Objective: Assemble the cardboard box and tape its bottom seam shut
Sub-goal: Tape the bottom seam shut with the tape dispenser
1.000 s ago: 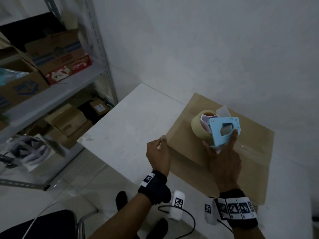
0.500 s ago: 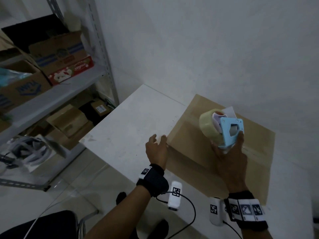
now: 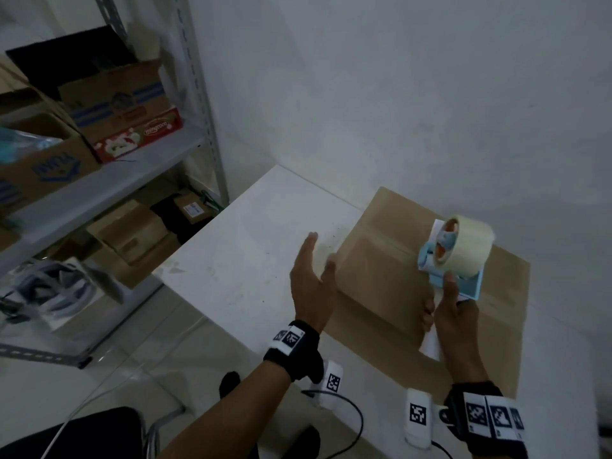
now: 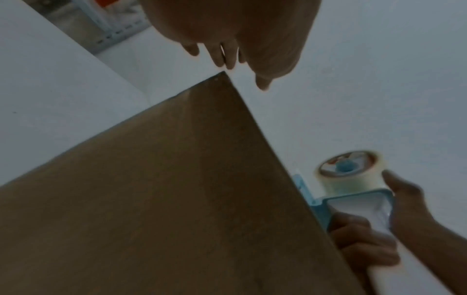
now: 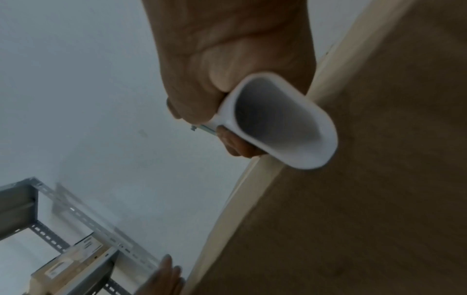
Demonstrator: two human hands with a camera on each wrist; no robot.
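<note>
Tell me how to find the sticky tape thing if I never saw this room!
Look at the white table by the wall, where a flat brown cardboard box lies. Above it the right hand grips a tape dispenser: the only light-blue thing there, carrying a pale roll of tape.

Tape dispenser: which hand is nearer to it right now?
Right. The right hand grips the tape dispenser by its white handle above the cardboard box; the left hand hovers open beside the box's left edge.

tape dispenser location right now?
In the head view the tape dispenser is right of centre, gripped by the right hand above the cardboard box; the left hand is open at the box's left edge.
</note>
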